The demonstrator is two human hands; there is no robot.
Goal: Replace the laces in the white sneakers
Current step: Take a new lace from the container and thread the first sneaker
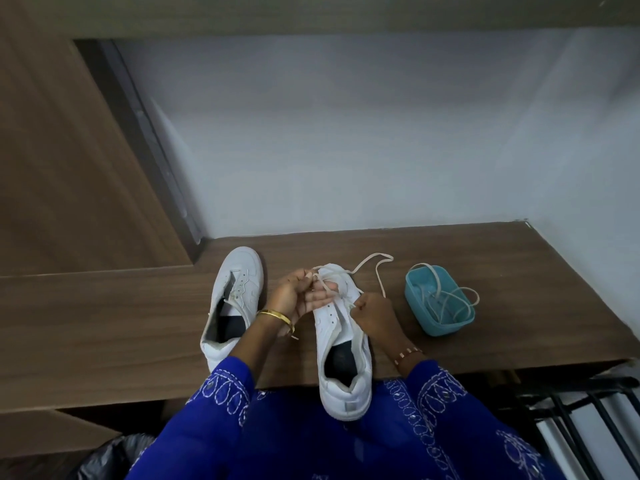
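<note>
On the wooden counter (138, 306), one white sneaker (341, 344) overhangs the front edge, heel toward the person. The left hand (298, 296) reaches in palm up, pinching its lace (374, 268) near the toe; the right hand (372, 311) pinches the lace at an eyelet.

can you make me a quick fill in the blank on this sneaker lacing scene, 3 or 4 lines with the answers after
1. Both hands work a lace on the sneaker that lies to the ____ of the other sneaker.
2. Spare laces lie in a small ____ tub on the wooden table.
3. The left hand has a ____ bangle on its wrist.
4. The right hand pinches the lace beside the sneaker's ____.

Missing words: right; blue; gold; eyelets
</note>
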